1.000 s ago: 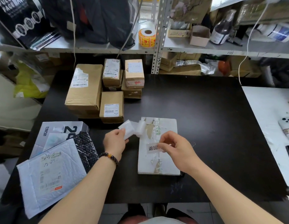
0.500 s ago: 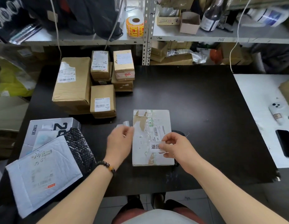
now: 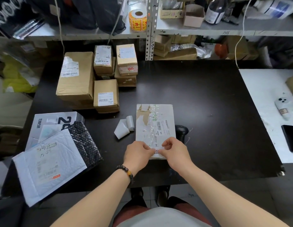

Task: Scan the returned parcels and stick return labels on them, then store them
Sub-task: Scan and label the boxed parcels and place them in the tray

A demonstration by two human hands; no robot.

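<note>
A flat white parcel (image 3: 154,122) with torn tape and a barcode label lies on the black table (image 3: 200,102) in front of me. A small white return label (image 3: 157,151) with red print sits on its near end. My left hand (image 3: 137,155) and my right hand (image 3: 174,152) meet over that label, fingertips pinching its two sides against the parcel. A small roll of white labels (image 3: 125,128) lies loose on the table just left of the parcel. A black scanner (image 3: 182,131) shows at the parcel's right edge, partly hidden.
Several brown cardboard boxes (image 3: 77,77) are stacked at the table's back left. A white padded mailer (image 3: 49,163), a black bubble bag (image 3: 84,145) and a grey box (image 3: 50,122) lie at the front left. A white side table (image 3: 265,89) holds a phone (image 3: 290,138). Shelves stand behind.
My left hand put the label roll down beside the parcel and moved right to the return label. Both hands have dropped toward the parcel's near end.
</note>
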